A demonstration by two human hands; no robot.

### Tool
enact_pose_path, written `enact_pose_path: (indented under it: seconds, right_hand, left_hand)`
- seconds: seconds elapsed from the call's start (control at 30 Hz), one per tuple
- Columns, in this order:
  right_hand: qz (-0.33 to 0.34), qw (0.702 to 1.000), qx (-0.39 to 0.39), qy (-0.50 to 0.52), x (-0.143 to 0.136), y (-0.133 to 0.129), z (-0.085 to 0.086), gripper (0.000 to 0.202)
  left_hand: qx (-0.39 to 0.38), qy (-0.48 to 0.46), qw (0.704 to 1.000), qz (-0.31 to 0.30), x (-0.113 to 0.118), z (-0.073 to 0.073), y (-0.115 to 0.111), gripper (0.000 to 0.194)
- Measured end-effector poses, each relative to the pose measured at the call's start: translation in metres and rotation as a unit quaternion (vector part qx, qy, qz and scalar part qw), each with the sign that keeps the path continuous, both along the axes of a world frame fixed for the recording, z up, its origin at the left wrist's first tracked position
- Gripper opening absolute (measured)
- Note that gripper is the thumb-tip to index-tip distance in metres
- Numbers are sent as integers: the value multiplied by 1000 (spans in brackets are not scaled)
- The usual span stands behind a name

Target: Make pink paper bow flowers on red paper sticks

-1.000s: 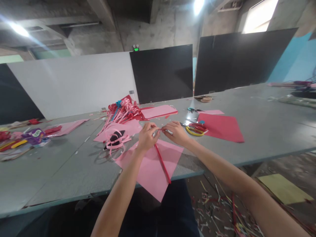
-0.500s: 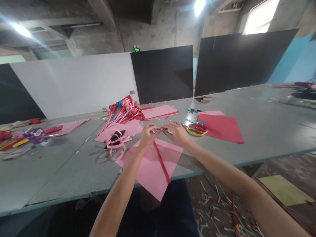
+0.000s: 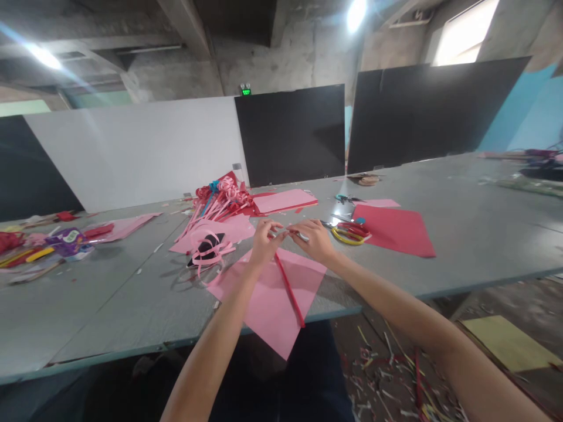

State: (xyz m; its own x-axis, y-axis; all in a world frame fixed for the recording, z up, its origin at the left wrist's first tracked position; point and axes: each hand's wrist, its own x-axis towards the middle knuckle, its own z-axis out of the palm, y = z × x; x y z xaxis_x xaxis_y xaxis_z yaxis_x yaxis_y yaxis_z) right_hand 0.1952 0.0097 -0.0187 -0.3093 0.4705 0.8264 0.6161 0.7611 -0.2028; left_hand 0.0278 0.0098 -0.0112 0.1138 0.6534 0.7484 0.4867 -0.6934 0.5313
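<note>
My left hand (image 3: 265,241) and my right hand (image 3: 313,239) meet above the far part of a pink paper sheet (image 3: 268,305), fingertips almost touching. Both are closed in a pinch; whatever sits between the fingers is too small and hidden to name. A pale bit shows under the right fingers. Below the hands, a thin red stick (image 3: 289,290) lies slanted across the sheet, its near end at the table edge. The sheet's front corner hangs over that edge.
Left of the sheet are pink ribbon loops (image 3: 209,249) over a dark piece. Behind lies a bunch of red and pink ribbon sticks (image 3: 222,202). On the right are yellow-handled scissors (image 3: 347,235) and red paper (image 3: 396,228). Scraps litter the floor (image 3: 378,375).
The view has shifted very slightly. Both hands keep their pinch over the paper with barely any visible movement, and the red stick lies as before.
</note>
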Motion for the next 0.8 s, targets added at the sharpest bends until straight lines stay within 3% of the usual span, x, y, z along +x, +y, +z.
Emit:
enact_pose_path:
  seconds: [0.13, 0.47, 0.63, 0.8]
  right_hand:
    - [15, 1000, 0, 4, 0, 1, 0, 17]
    - [24, 1000, -18, -7, 1, 0, 1, 11]
    - [18, 999, -40, -22, 1, 1, -1, 9]
    - [59, 996, -58, 44, -2, 3, -4, 15]
  left_hand:
    - [17, 22, 1000, -5, 0, 0, 1, 10]
    - [27, 99, 994, -20, -2, 0, -2, 19]
    - [8, 105, 994, -21, -2, -1, -1, 14]
    - [-32, 71, 997, 0, -3, -2, 2, 5]
